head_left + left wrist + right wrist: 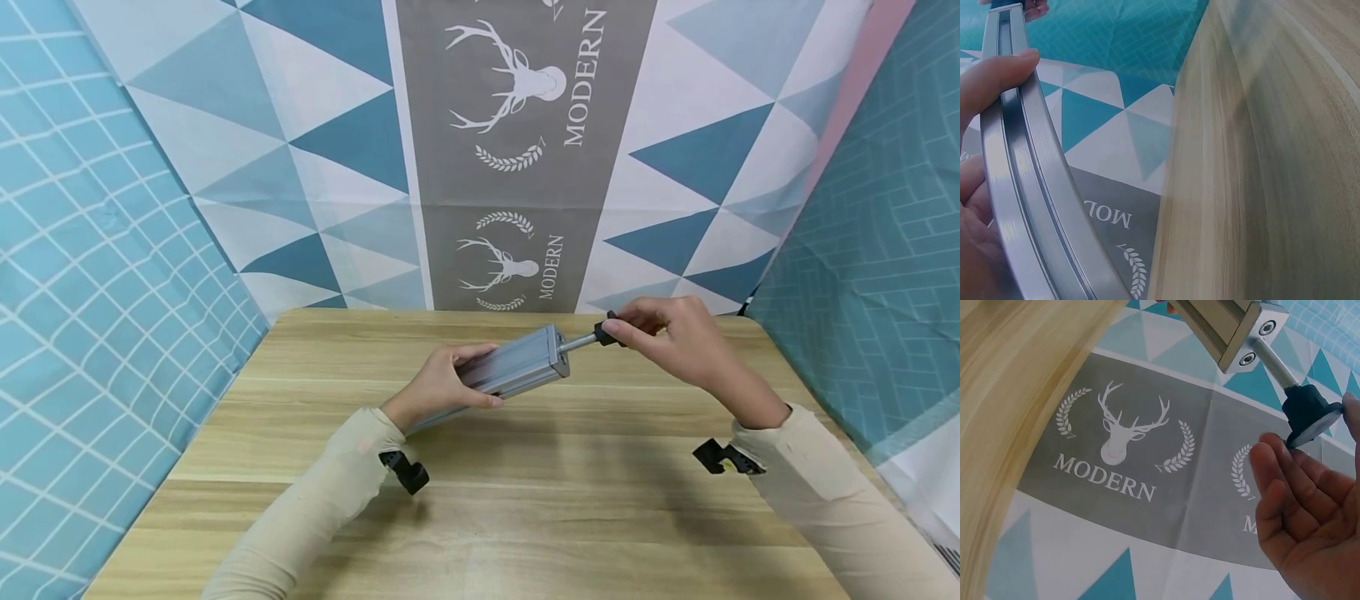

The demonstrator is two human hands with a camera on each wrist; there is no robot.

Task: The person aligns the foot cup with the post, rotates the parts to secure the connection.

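Note:
My left hand (pixel 442 385) grips a grey aluminium profile (pixel 521 360) around its middle, thumb on the near side. In the left wrist view, long grooves run down the profile (pixel 1019 144) beneath the thumb. An end plate (pixel 1252 339) with screws caps the end toward the right. Out of that plate sticks a threaded rod (pixel 1277 364), which carries a black levelling foot (pixel 1310 412) with a pale base. My right hand (pixel 686 342) pinches the foot's rim between thumb and fingers. The profile is tilted, its footed end raised above the table; its other end is hidden behind the left forearm.
The wooden table (pixel 480 533) spreads below both hands. A patterned cloth (pixel 517 183) with deer prints hangs behind its far edge, and blue tiled-pattern cloths stand at left (pixel 90 250) and right (pixel 885 275). Black wrist mounts (pixel 405 472) sit on both sleeves.

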